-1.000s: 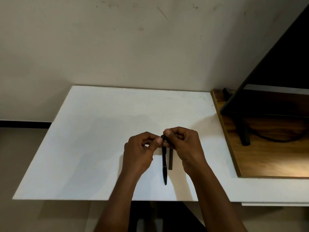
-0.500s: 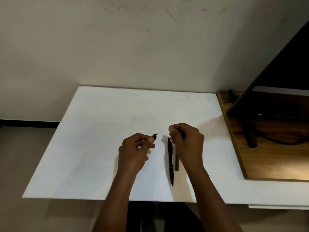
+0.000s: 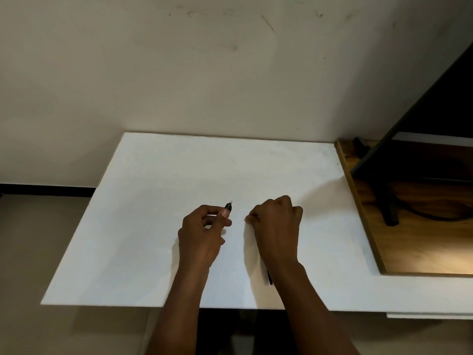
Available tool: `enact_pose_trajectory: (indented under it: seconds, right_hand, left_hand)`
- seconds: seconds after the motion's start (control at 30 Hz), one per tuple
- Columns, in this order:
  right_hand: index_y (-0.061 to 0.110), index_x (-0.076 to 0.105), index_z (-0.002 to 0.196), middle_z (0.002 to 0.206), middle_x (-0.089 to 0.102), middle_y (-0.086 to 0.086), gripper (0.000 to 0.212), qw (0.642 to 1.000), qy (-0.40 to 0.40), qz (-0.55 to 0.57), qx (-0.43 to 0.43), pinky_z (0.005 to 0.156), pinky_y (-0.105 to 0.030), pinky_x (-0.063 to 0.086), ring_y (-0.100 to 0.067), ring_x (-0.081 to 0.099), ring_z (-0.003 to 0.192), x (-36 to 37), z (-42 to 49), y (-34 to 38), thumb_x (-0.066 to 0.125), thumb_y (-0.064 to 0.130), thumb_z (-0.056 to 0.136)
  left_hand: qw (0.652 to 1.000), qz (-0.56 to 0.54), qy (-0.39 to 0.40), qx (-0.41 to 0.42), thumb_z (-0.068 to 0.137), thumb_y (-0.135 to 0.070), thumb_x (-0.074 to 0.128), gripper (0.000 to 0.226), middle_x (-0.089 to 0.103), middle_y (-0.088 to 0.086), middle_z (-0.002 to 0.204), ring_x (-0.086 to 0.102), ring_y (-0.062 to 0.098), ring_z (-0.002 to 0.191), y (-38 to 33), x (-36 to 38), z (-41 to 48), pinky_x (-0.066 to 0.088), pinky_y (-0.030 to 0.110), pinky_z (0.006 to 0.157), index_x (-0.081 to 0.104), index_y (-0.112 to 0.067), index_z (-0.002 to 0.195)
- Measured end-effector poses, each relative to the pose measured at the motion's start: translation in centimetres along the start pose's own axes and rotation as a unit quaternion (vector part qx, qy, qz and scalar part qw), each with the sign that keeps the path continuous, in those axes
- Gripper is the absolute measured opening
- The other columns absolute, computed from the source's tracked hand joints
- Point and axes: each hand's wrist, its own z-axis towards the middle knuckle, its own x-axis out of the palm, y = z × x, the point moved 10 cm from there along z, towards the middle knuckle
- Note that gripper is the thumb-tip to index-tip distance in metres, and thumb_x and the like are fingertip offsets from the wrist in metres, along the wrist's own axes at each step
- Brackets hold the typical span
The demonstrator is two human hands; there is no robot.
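Plain room at home or a small office, white tabletop [image 3: 179, 175] against a scuffed beige wall [image 3: 204, 73], wooden desk [image 3: 422, 247] alongside, black stand [image 3: 390, 208] and cable [image 3: 435, 213] on it.

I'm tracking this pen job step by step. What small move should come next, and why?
Probably set the small black tip piece down on the white table: the left hand pinches it apart from the pen, which lies mostly hidden under the curled right hand.
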Motion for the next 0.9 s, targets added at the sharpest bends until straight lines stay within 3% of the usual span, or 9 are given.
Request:
enact_pose_trajectory:
  seconds: [0.17,0.23,0.33,0.5,0.57,0.67,0.8,0.9]
  right_hand:
    - [0.027,0.076,0.097,0.098,0.072,0.012,0.014,0.986,-0.035,0.16,0.032,0.087,-0.032,0.033,-0.016,0.054,0.108,-1.2,0.1,-1.5,0.065,0.033,0.093]
    - [0.027,0.076,0.088,0.089,0.074,0.017,0.008,0.952,-0.055,0.297,0.055,0.079,-0.022,0.04,-0.007,0.062,0.091,-1.9,0.2,-2.7,0.069,0.029,0.091]
    - [0.025,0.078,0.083,0.077,0.075,0.017,0.006,0.893,-0.018,0.437,0.107,0.063,-0.01,0.045,0.0,0.068,0.072,-1.2,0.2,-4.2,0.074,0.024,0.087]
    - [0.019,0.079,0.085,0.074,0.078,0.003,0.007,0.848,0.061,0.511,0.129,0.057,-0.023,0.048,-0.007,0.073,0.065,0.8,-0.3,-4.2,0.075,0.025,0.087]
    - [0.016,0.079,0.085,0.074,0.078,0.0,0.009,0.829,0.07,0.538,0.137,0.057,-0.024,0.047,-0.008,0.074,0.067,1.0,-0.3,-4.3,0.075,0.023,0.087]
    - [0.013,0.078,0.089,0.074,0.078,-0.005,0.01,0.815,0.084,0.555,0.144,0.06,-0.024,0.049,-0.009,0.072,0.066,1.2,-0.4,-4.6,0.074,0.021,0.089]
    - [0.01,0.078,0.092,0.077,0.078,-0.01,0.011,0.801,0.098,0.572,0.148,0.067,-0.029,0.056,-0.021,0.074,0.074,1.4,-0.5,-4.6,0.072,0.019,0.091]
    - [0.008,0.077,0.091,0.078,0.078,-0.011,0.01,0.813,0.106,0.553,0.149,0.073,-0.034,0.061,-0.022,0.075,0.073,1.8,-0.6,-4.4,0.07,0.016,0.092]
  left_hand:
    - [1.0,0.001,0.016,0.001,0.093,-0.027,0.068,0.015,0.078,0.005,0.084,0.061,0.009,0.056,-0.2,0.7,-0.1,0.04,0.006,0.042,0.075,-0.015,0.099]
    - [1.0,0.002,0.023,0.004,0.092,-0.027,0.069,0.014,0.078,0.004,0.083,0.062,0.008,0.054,-0.2,1.0,-0.2,0.042,0.007,0.044,0.076,-0.017,0.1]
    - [0.999,0.01,0.032,-0.004,0.091,-0.028,0.07,0.012,0.078,0.001,0.081,0.064,0.006,0.054,0.1,1.6,-0.3,0.044,0.009,0.046,0.077,-0.021,0.098]
    - [0.998,0.022,0.054,0.001,0.09,-0.028,0.071,0.009,0.078,0.002,0.081,0.07,0.017,0.061,0.0,3.1,-0.5,0.057,0.036,0.072,0.077,-0.024,0.095]
    - [0.997,0.028,0.065,0.011,0.09,-0.026,0.071,0.01,0.078,0.004,0.082,0.072,0.022,0.068,-0.3,3.7,-0.6,0.058,0.038,0.076,0.077,-0.023,0.097]
    - [0.996,0.039,0.071,0.026,0.091,-0.024,0.07,0.01,0.078,0.004,0.083,0.074,0.023,0.07,-0.8,4.0,-0.6,0.058,0.033,0.073,0.077,-0.022,0.097]
    - [0.995,0.039,0.082,0.033,0.091,-0.023,0.071,0.011,0.079,0.003,0.083,0.073,0.013,0.062,-1.0,4.0,-0.6,0.054,0.014,0.056,0.076,-0.018,0.099]
    - [0.995,0.039,0.093,0.019,0.091,-0.021,0.071,0.01,0.08,0.004,0.079,0.074,0.011,0.063,-0.4,4.2,-0.6,0.048,0.006,0.054,0.075,-0.015,0.098]
